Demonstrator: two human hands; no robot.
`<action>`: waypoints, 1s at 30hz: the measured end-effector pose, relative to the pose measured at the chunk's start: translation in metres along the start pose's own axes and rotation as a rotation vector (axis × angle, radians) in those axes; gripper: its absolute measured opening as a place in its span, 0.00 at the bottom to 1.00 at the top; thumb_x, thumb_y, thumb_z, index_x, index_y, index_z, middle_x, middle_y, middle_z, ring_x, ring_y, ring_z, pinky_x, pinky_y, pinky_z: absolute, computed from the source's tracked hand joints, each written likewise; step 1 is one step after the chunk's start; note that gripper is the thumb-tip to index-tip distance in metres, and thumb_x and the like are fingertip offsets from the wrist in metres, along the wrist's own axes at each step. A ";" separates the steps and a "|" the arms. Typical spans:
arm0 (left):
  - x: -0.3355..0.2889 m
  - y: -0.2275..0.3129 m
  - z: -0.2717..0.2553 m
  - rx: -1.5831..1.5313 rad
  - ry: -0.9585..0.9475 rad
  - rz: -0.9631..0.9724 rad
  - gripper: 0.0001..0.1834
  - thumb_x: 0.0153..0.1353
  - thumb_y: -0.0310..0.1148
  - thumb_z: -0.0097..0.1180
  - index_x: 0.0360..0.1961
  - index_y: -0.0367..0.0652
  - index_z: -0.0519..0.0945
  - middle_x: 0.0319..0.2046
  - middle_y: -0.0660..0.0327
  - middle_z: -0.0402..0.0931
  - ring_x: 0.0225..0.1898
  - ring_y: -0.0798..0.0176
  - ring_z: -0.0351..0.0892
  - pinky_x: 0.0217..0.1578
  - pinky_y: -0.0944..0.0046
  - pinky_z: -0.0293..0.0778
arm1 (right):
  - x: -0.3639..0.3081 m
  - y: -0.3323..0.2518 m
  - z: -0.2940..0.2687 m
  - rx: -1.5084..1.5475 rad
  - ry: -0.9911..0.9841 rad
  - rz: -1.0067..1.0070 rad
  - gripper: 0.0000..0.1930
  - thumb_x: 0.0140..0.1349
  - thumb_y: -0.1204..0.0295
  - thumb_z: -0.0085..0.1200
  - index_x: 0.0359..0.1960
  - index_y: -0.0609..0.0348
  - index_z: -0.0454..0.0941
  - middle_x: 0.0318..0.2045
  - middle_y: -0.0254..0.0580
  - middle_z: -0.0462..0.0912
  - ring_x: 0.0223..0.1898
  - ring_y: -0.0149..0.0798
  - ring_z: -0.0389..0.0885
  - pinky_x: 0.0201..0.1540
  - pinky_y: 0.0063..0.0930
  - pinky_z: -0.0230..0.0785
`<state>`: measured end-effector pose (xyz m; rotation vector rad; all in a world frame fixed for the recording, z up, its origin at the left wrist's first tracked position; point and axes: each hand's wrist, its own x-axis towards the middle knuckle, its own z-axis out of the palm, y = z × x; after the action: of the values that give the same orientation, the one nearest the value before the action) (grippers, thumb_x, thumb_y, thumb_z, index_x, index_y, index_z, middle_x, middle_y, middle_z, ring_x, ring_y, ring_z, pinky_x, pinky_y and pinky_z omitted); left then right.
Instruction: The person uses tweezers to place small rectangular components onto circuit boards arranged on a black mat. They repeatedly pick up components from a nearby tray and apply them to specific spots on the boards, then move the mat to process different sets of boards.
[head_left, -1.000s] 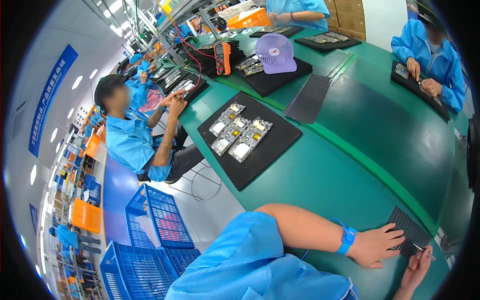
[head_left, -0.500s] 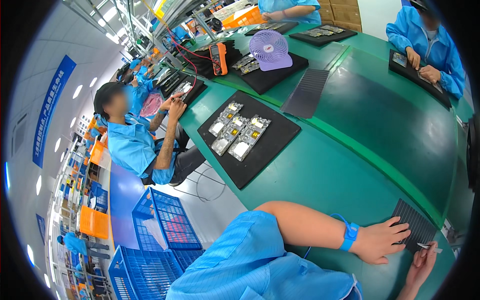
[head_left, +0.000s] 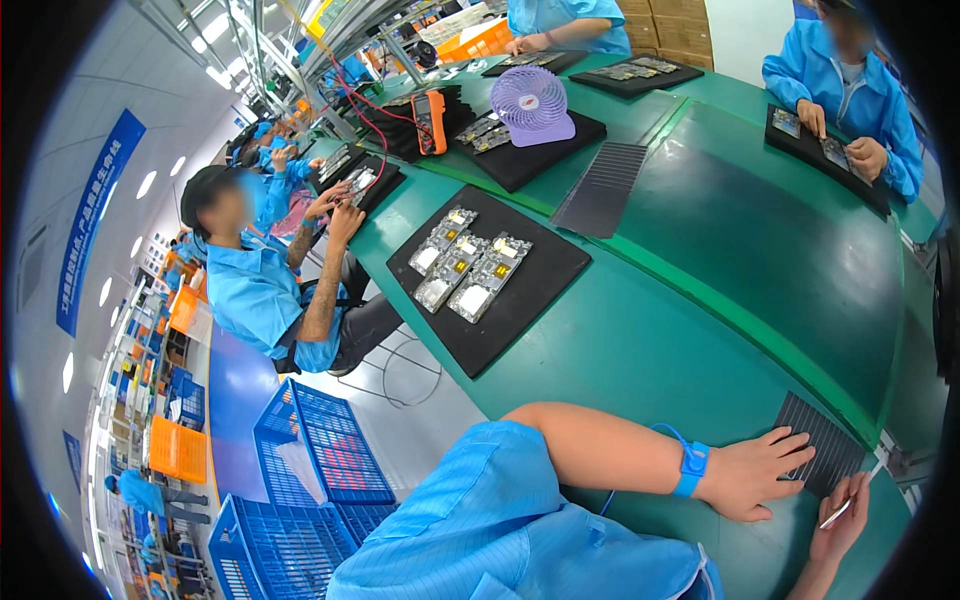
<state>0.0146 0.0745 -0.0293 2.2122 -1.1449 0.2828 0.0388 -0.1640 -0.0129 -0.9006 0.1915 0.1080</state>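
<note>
My left hand [head_left: 757, 477] lies flat with its fingers spread, the fingertips resting on a black sheet [head_left: 826, 442] marked into narrow parallel strips. A blue wrist strap [head_left: 692, 468] with a cord circles that wrist. At the sheet's near right corner, my right hand [head_left: 842, 522] is closed on slim, silvery tweezers [head_left: 833, 516]; their pale end sticks up past the fingers. Whether anything is caught in the tweezers is too small to tell. Farther along the table, a black mat [head_left: 530, 300] carries several circuit boards [head_left: 490, 278].
Beyond the mat stand a purple fan [head_left: 530, 100], an orange meter [head_left: 429, 122] and a second striped sheet [head_left: 603, 190]. A raised green edge [head_left: 720, 305] crosses the table. Blue crates [head_left: 330, 440] sit on the floor at left. Co-workers handle boards at the left and far right.
My right hand has turned, so the tweezers point differently, away from the sheet's surface. My left hand stays on the sheet. The whole view has shifted slightly left.
</note>
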 end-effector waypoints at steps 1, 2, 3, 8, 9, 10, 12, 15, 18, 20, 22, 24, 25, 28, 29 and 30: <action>0.000 0.000 -0.002 -0.012 -0.005 -0.004 0.35 0.50 0.47 0.58 0.56 0.38 0.70 0.61 0.36 0.54 0.65 0.37 0.50 0.62 0.39 0.48 | -0.002 -0.001 0.001 -0.015 -0.043 0.004 0.12 0.72 0.64 0.34 0.32 0.57 0.64 0.17 0.32 0.64 0.08 0.22 0.53 0.08 0.14 0.47; 0.000 0.001 -0.004 -0.024 -0.009 -0.007 0.35 0.49 0.47 0.58 0.56 0.38 0.69 0.62 0.36 0.53 0.65 0.36 0.49 0.62 0.39 0.48 | -0.004 -0.002 0.001 -0.030 -0.086 0.008 0.12 0.72 0.64 0.34 0.33 0.57 0.65 0.17 0.32 0.65 0.08 0.22 0.53 0.08 0.14 0.47; -0.001 0.002 -0.005 -0.037 -0.013 -0.010 0.35 0.49 0.46 0.59 0.57 0.39 0.69 0.62 0.36 0.52 0.65 0.35 0.48 0.62 0.38 0.48 | -0.006 -0.003 0.002 -0.046 -0.128 0.012 0.12 0.72 0.64 0.34 0.34 0.57 0.66 0.17 0.33 0.65 0.08 0.22 0.53 0.09 0.14 0.48; -0.004 0.012 -0.018 -0.026 0.098 0.020 0.38 0.49 0.39 0.61 0.61 0.39 0.63 0.64 0.36 0.47 0.66 0.35 0.45 0.62 0.38 0.46 | -0.008 -0.002 0.006 -0.107 -0.087 -0.011 0.12 0.70 0.66 0.38 0.46 0.59 0.69 0.19 0.33 0.68 0.09 0.21 0.56 0.11 0.13 0.50; -0.006 0.016 -0.021 -0.023 0.138 0.027 0.39 0.49 0.37 0.61 0.62 0.40 0.61 0.64 0.36 0.46 0.66 0.35 0.45 0.63 0.38 0.46 | -0.009 -0.001 0.009 -0.131 -0.038 -0.014 0.12 0.70 0.66 0.39 0.46 0.59 0.69 0.19 0.32 0.69 0.10 0.21 0.57 0.12 0.13 0.50; -0.007 0.020 -0.030 -0.004 0.172 -0.001 0.39 0.49 0.37 0.61 0.62 0.40 0.60 0.64 0.36 0.46 0.66 0.35 0.46 0.62 0.38 0.47 | -0.009 -0.001 0.010 -0.152 0.013 -0.022 0.11 0.69 0.66 0.41 0.46 0.60 0.69 0.19 0.32 0.69 0.10 0.21 0.57 0.12 0.13 0.51; -0.014 0.031 -0.056 0.016 0.222 -0.049 0.40 0.50 0.35 0.61 0.63 0.41 0.58 0.64 0.37 0.46 0.66 0.35 0.47 0.62 0.39 0.48 | -0.010 0.000 0.008 -0.142 -0.038 -0.019 0.10 0.68 0.66 0.43 0.44 0.59 0.70 0.20 0.32 0.70 0.11 0.20 0.58 0.12 0.13 0.51; -0.036 0.028 -0.097 0.110 0.237 -0.132 0.38 0.49 0.34 0.62 0.62 0.42 0.61 0.64 0.39 0.48 0.65 0.36 0.49 0.60 0.39 0.52 | -0.014 -0.007 0.018 -0.173 -0.034 -0.008 0.10 0.68 0.65 0.43 0.41 0.58 0.72 0.18 0.32 0.71 0.10 0.21 0.59 0.12 0.14 0.50; -0.071 0.021 -0.134 0.360 0.164 -0.301 0.36 0.49 0.34 0.62 0.60 0.42 0.64 0.63 0.41 0.51 0.64 0.36 0.51 0.59 0.39 0.54 | -0.013 -0.008 0.024 -0.162 -0.088 0.061 0.12 0.68 0.62 0.44 0.37 0.58 0.72 0.17 0.36 0.73 0.10 0.24 0.61 0.11 0.16 0.51; -0.088 0.016 -0.161 0.537 0.117 -0.421 0.35 0.50 0.35 0.62 0.60 0.42 0.64 0.63 0.42 0.52 0.64 0.38 0.53 0.59 0.38 0.54 | -0.013 -0.006 0.020 -0.168 -0.088 0.047 0.11 0.67 0.63 0.45 0.37 0.58 0.72 0.17 0.36 0.73 0.09 0.25 0.60 0.11 0.16 0.52; -0.108 0.010 -0.187 0.735 0.111 -0.572 0.34 0.51 0.36 0.61 0.59 0.41 0.65 0.60 0.43 0.56 0.61 0.40 0.58 0.58 0.41 0.58 | -0.014 -0.006 0.020 -0.194 -0.054 0.028 0.11 0.67 0.65 0.46 0.40 0.60 0.71 0.16 0.36 0.72 0.09 0.23 0.60 0.11 0.15 0.51; -0.147 0.000 -0.208 0.755 0.163 -0.739 0.32 0.52 0.37 0.61 0.58 0.40 0.66 0.56 0.44 0.61 0.56 0.43 0.62 0.55 0.46 0.62 | -0.017 -0.005 0.021 -0.210 -0.049 0.025 0.11 0.66 0.66 0.46 0.43 0.60 0.71 0.16 0.34 0.71 0.09 0.22 0.59 0.11 0.14 0.51; -0.163 -0.001 -0.216 0.662 0.172 -0.844 0.32 0.52 0.37 0.61 0.58 0.39 0.66 0.55 0.45 0.62 0.55 0.43 0.63 0.54 0.48 0.62 | -0.019 -0.006 0.021 -0.216 -0.057 0.019 0.11 0.66 0.67 0.45 0.45 0.60 0.70 0.16 0.33 0.70 0.09 0.21 0.59 0.10 0.14 0.51; -0.209 0.010 -0.216 0.549 0.124 -0.845 0.31 0.56 0.40 0.57 0.58 0.39 0.66 0.55 0.46 0.63 0.55 0.45 0.63 0.56 0.46 0.60 | -0.023 -0.008 0.024 -0.284 -0.098 0.004 0.15 0.65 0.70 0.45 0.52 0.63 0.67 0.15 0.31 0.68 0.09 0.19 0.57 0.09 0.12 0.48; -0.225 0.015 -0.207 0.561 0.053 -0.766 0.31 0.57 0.42 0.56 0.59 0.39 0.66 0.55 0.46 0.62 0.57 0.45 0.62 0.56 0.45 0.58 | -0.024 -0.008 0.026 -0.317 -0.092 -0.005 0.17 0.64 0.71 0.45 0.53 0.64 0.66 0.15 0.32 0.68 0.08 0.19 0.57 0.09 0.13 0.47; -0.239 0.020 -0.195 0.571 -0.020 -0.686 0.31 0.58 0.43 0.54 0.59 0.39 0.65 0.56 0.46 0.61 0.58 0.45 0.62 0.57 0.43 0.57 | -0.025 -0.007 0.028 -0.349 -0.088 -0.012 0.18 0.64 0.72 0.45 0.54 0.65 0.65 0.15 0.32 0.68 0.08 0.19 0.56 0.08 0.13 0.46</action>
<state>-0.1275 0.3439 0.0240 2.9507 -0.2590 0.3139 0.0187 -0.1464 0.0145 -1.2420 0.0859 0.1726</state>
